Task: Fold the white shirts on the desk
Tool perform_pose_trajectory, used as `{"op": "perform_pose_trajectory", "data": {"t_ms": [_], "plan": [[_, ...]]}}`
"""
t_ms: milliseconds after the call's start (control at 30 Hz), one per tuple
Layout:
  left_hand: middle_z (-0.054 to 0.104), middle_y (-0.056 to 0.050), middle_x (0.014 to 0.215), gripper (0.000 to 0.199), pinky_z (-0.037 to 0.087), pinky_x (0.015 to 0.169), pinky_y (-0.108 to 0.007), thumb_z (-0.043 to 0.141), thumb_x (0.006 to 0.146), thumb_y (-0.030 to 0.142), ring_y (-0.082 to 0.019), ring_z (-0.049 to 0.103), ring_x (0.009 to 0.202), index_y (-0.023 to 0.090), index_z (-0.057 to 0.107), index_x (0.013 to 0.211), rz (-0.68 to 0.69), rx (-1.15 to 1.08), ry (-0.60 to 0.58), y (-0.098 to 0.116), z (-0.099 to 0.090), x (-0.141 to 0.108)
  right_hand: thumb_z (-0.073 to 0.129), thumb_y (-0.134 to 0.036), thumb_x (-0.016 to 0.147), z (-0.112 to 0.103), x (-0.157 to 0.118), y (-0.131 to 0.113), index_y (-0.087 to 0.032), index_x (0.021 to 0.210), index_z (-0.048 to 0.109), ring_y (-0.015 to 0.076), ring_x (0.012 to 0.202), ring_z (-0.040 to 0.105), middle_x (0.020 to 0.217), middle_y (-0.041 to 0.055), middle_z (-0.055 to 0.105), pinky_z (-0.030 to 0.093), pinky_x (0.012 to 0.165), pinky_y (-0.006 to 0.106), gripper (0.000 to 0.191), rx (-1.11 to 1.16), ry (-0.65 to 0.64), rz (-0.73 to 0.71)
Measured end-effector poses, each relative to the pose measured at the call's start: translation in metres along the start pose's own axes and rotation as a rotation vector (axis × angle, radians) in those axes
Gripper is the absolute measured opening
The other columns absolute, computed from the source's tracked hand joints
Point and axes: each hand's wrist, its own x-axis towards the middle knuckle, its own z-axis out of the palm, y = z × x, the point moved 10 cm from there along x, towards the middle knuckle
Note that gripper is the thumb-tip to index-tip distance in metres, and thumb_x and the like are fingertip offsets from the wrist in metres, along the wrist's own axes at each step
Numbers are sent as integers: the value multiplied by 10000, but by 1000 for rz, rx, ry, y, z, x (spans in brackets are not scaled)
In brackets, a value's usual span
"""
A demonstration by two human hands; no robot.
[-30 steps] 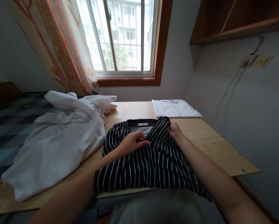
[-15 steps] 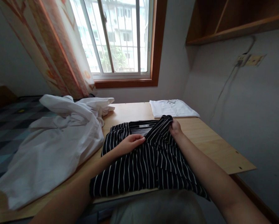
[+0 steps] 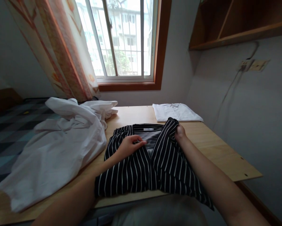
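Your two forearms reach forward from the lower corners, angled inward over the near side of the wooden tabletop point(image 3: 216, 141). Between them lies the black-and-white striped shirt point(image 3: 136, 175), neckline facing away from you, its lower right corner past the near edge. Your left hand point(image 3: 131, 145) lies palm down at the left of the open neckline, thumb and forefinger extended right in a narrow grip; whether they pinch fabric, you cannot tell. Your right hand point(image 3: 180, 133) is slightly farther out, its grip closed on the raised right side of the collar, fingers mostly hidden. To your left, a crumpled white garment point(image 3: 53, 150) spreads across the tabletop toward the checked bed point(image 3: 11, 125). Farther off, a folded white shirt point(image 3: 177, 113) rests flat near the back edge, before the window point(image 3: 127, 40).
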Motion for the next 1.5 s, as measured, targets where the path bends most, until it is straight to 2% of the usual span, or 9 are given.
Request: {"op": "perform_pose_trajectory", "data": {"t_ms": [267, 433, 633, 767, 900, 1067, 1167, 1333, 1500], "plan": [[693, -6, 744, 318, 418, 645, -274, 508, 913, 465, -150, 600, 642, 207, 686, 865, 93, 401, -9, 17, -21, -3, 613, -232, 757, -13, -8, -29, -195, 826, 619, 129, 679, 636, 689, -39, 637, 554, 666, 243, 80, -154, 194, -129], [668, -5, 691, 381, 380, 611, -274, 416, 957, 516, -155, 578, 585, 219, 653, 939, 67, 510, 241, 20, -43, -4, 614, -304, 824, 74, -58, -102, -266, 1180, 622, 157, 1220, 538, 1279, 5, 614, 446, 1030, 323, 358, -490, -239, -565], [702, -39, 798, 350, 389, 622, -280, 407, 961, 474, -189, 624, 680, 207, 634, 971, -81, 527, 364, -7, -64, 0, 645, -330, 877, 163, -177, -29, -287, 1385, 502, 253, 1183, 577, 1296, 93, 623, 437, 1042, 494, 530, -1108, -1007, -449], [702, -48, 807, 367, 403, 635, -284, 420, 951, 490, -197, 628, 704, 206, 652, 971, -134, 530, 398, -20, -79, 1, 706, -217, 811, 161, -206, 12, -240, 1396, 495, 302, 1259, 512, 1345, 137, 578, 392, 1072, 530, 622, -1326, -1060, -604], [711, -44, 824, 355, 417, 644, -281, 479, 917, 504, -193, 627, 734, 216, 686, 938, -132, 465, 377, -25, -93, 3, 683, -183, 825, 149, -176, 10, -228, 1176, 626, 260, 1087, 579, 1135, 94, 655, 448, 975, 468, 358, -1365, -936, -649], [699, -50, 851, 231, 487, 770, -334, 588, 848, 399, -213, 626, 833, 214, 725, 841, -65, 363, 109, -23, -79, 8, 573, -109, 871, 137, -141, -9, -222, 977, 683, 236, 915, 543, 905, 72, 604, 455, 869, 417, 190, -1374, -854, -879], [671, -80, 1050, 175, 468, 955, -433, 590, 793, 179, -255, 603, 1028, 218, 732, 887, 26, 486, 177, 6, -72, -1, 546, -128, 886, 128, -130, -9, -199, 959, 675, 231, 934, 546, 948, 88, 599, 463, 878, 412, 163, -1297, -832, -902], [559, -95, 1360, 384, 395, 1106, -452, 469, 932, 205, -229, 505, 1273, 228, 528, 1311, 278, 313, 189, 63, -24, -23, 573, -171, 862, 128, -137, -2, -203, 918, 654, 220, 948, 581, 966, 70, 649, 459, 903, 414, 103, -1163, -892, -783], [577, -122, 1345, 367, 398, 1107, -467, 440, 957, 249, -238, 528, 1261, 204, 497, 1316, 233, 150, 111, 44, 8, -18, 576, -247, 865, 125, -142, 3, -203, 906, 631, 201, 864, 596, 902, 35, 658, 462, 832, 356, 82, -1037, -876, -529]]}}
